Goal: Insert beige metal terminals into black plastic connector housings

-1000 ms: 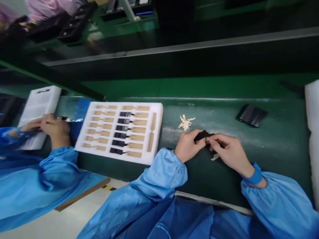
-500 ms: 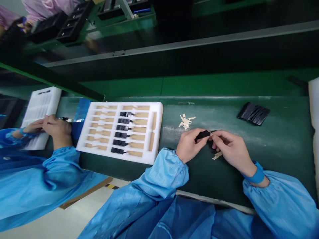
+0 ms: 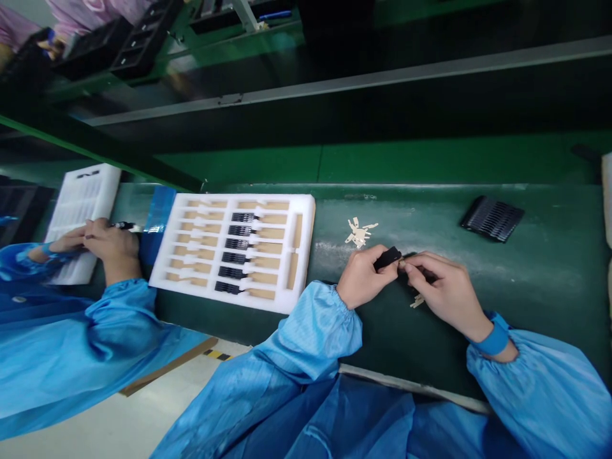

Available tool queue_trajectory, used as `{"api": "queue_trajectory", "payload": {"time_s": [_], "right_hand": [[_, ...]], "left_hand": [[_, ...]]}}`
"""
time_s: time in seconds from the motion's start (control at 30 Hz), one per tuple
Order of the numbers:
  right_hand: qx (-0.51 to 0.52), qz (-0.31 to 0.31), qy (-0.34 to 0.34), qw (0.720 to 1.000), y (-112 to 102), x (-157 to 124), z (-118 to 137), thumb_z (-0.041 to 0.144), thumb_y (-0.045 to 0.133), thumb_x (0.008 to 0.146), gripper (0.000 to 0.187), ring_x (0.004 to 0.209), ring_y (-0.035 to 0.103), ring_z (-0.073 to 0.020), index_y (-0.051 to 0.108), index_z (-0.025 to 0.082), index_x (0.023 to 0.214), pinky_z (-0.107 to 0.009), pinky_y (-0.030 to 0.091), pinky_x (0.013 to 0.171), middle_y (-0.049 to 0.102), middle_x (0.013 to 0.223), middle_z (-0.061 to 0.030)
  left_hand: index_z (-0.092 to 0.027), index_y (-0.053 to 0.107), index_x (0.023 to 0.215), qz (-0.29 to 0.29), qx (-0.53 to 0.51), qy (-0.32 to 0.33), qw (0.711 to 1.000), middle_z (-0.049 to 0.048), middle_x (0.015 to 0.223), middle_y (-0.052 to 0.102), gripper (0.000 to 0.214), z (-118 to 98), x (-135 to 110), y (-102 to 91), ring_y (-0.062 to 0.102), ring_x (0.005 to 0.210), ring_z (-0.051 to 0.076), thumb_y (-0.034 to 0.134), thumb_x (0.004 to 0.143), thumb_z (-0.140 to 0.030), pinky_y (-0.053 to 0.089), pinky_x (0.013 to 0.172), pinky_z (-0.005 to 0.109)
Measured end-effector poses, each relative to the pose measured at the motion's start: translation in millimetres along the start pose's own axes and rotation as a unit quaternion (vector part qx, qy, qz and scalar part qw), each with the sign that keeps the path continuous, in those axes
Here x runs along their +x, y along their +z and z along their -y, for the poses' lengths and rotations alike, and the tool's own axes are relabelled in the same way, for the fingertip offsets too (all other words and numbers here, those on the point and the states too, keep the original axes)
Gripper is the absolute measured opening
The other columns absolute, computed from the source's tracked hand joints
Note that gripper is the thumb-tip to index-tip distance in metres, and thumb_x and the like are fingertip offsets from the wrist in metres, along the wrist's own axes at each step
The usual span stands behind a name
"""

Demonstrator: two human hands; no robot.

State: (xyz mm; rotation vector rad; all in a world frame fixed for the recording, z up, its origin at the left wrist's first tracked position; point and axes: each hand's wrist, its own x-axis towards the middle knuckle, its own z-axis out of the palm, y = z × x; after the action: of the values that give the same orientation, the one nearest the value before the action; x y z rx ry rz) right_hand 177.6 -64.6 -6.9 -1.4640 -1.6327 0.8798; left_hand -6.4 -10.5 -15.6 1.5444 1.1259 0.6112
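Note:
My left hand (image 3: 366, 278) pinches a small black part (image 3: 387, 257) just above the green belt (image 3: 526, 274). My right hand (image 3: 442, 287) meets it from the right, its fingertips closed on a tiny beige piece (image 3: 402, 262) held against the black part's end. Loose beige pieces (image 3: 360, 233) lie in a little heap just beyond my left hand, and one more beige piece (image 3: 417, 301) lies under my right hand. A white foam tray (image 3: 302, 217) to the left holds rows of beige strips, several with black parts fitted.
A stack of black parts (image 3: 492, 218) lies at the belt's far right. To my left a co-worker in a blue gown has both hands (image 3: 102, 241) on another white foam tray (image 3: 81, 204), holding a dark pen. Black bins (image 3: 119, 48) stand behind.
My hands have stayed together on the black part, shifting only slightly; my right fingertips now press closer to its end. The co-worker's hands have barely moved.

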Motion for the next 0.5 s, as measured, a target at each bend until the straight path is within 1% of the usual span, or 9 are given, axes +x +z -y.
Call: {"api": "queue_trajectory", "payload": {"time_s": [0.07,0.13,0.27,0.33,0.5], "right_hand": [[0.009,0.0,0.006,1.0,0.0,0.3,-0.8,0.024,0.061,0.101,0.014,0.066,0.063,-0.014,0.074,0.021,0.095,-0.026,0.047,0.058,0.069,0.081,-0.001],[0.014,-0.002,0.008,1.0,-0.1,0.6,-0.9,0.024,0.061,0.101,0.014,0.065,0.063,-0.0137,0.074,0.021,0.096,-0.026,0.047,0.058,0.069,0.081,-0.0011],[0.008,-0.01,0.0,1.0,-1.2,0.3,0.5,0.024,0.061,0.101,0.014,0.065,0.062,-0.0134,0.073,0.021,0.095,-0.026,0.048,0.058,0.069,0.082,-0.0013],[0.007,-0.011,-0.003,1.0,-1.7,-0.2,0.9,0.023,0.061,0.102,0.014,0.066,0.062,-0.0134,0.073,0.021,0.096,-0.026,0.048,0.058,0.069,0.083,-0.0015],[0.002,0.0,-0.01,1.0,-1.4,0.4,-0.3,0.024,0.061,0.102,0.014,0.068,0.063,-0.0142,0.073,0.021,0.096,-0.026,0.047,0.06,0.069,0.082,-0.0017]], "left_hand": [[-0.015,0.066,0.081,0.004,-0.033,-0.02,0.999,-0.0023,0.065,0.056,0.019,-2.4,0.5,-0.1,0.05,0.062,0.01,0.064,0.087,-0.033,0.039,0.059,0.022],[-0.015,0.065,0.082,0.009,-0.062,-0.036,0.997,-0.0021,0.065,0.055,0.025,-4.5,0.7,-0.3,0.049,0.06,0.009,0.064,0.089,-0.039,0.037,0.057,0.022],[-0.014,0.069,0.091,0.016,-0.078,-0.04,0.996,-0.0015,0.067,0.057,0.028,-5.7,0.8,-0.6,0.05,0.06,0.009,0.068,0.089,-0.041,0.038,0.057,0.022],[-0.014,0.07,0.092,0.017,-0.079,-0.039,0.996,-0.0021,0.066,0.056,0.028,-5.7,1.1,-0.7,0.049,0.06,0.009,0.069,0.088,-0.041,0.038,0.057,0.022],[-0.014,0.065,0.081,0.024,-0.074,-0.044,0.996,-0.0028,0.063,0.052,0.026,-8.4,2.0,-2.0,0.045,0.058,0.008,0.066,0.087,-0.039,0.034,0.055,0.022]]}}
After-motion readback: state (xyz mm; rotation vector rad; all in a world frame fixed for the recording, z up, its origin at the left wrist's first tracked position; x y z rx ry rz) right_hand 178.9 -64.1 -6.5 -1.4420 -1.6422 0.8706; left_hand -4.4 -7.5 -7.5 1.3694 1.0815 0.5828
